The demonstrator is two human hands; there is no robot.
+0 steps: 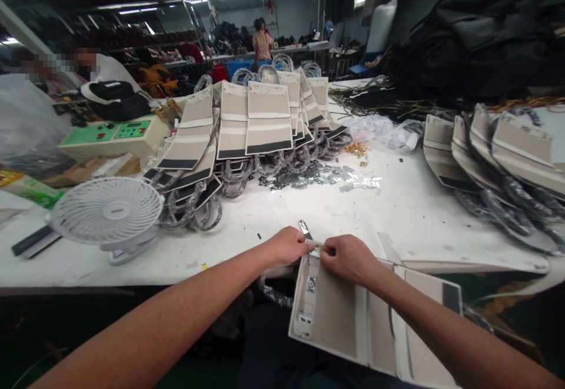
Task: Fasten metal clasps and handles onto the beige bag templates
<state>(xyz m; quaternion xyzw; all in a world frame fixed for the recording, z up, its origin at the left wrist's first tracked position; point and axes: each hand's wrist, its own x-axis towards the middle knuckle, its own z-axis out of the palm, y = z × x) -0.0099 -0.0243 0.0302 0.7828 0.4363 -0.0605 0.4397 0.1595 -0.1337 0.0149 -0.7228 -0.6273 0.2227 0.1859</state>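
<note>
A beige bag panel [338, 312] with pale trim lies across my lap at the table's front edge. My left hand [289, 246] is closed at its far left corner, thumb and fingers pinching the edge. Just beyond it a narrow metal strip [304, 229] sticks out from the panel's edge. My right hand [348, 259] is curled into a pinch beside the left, against the same edge; its fingertips hide what they grip. Between the hands shows a small shiny metal plate [315, 253]. Other metal fittings [311, 284] sit along the panel's left side. A plastic-wrapped handle [276, 292] hangs at the left.
Stacked beige bag panels [269, 118] with wrapped handles stand at the back, more bag panels [521, 148] at right. Loose metal plates [304, 177] and gold pieces [356, 149] lie mid-table. A white fan [110, 209] and green-fronted machine [110, 133] are at left. People sit farther back.
</note>
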